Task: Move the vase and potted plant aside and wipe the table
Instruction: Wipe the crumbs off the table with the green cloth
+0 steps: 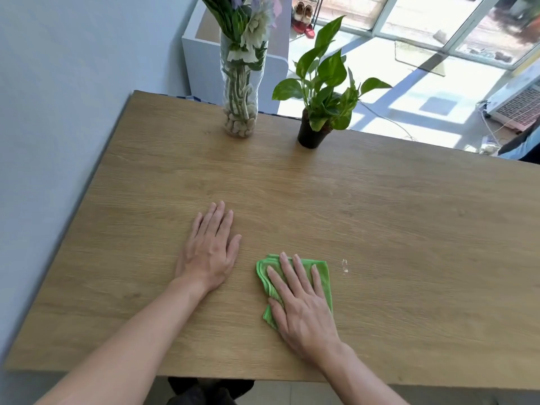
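Left hand point(209, 249) flat, palm down on the bare wooden tabletop point(409, 229), fingers straight and close together, pointing toward 12 o'clock, thumb lying alongside; gripping nothing. Forearm stretched in from 7 o'clock. Right hand point(298, 299) also spread flat, palm down, pressing a folded green cloth point(323, 273) against the wood, fingers slightly fanned and aimed at about 11 o'clock; resting on the cloth rather than closed around it. Cloth edges poking out at the hand's 9 and 3 o'clock sides. Forearm reaching in from 5 o'clock. Small pale smear point(345, 266) just at 3 o'clock of the cloth, perhaps dried residue. Glass vase point(240, 92) with flowers and pebbles upright near the far edge at 12 o'clock. Potted plant point(317, 112) in a dark pot beside it, toward 1 o'clock, apart from the vase.
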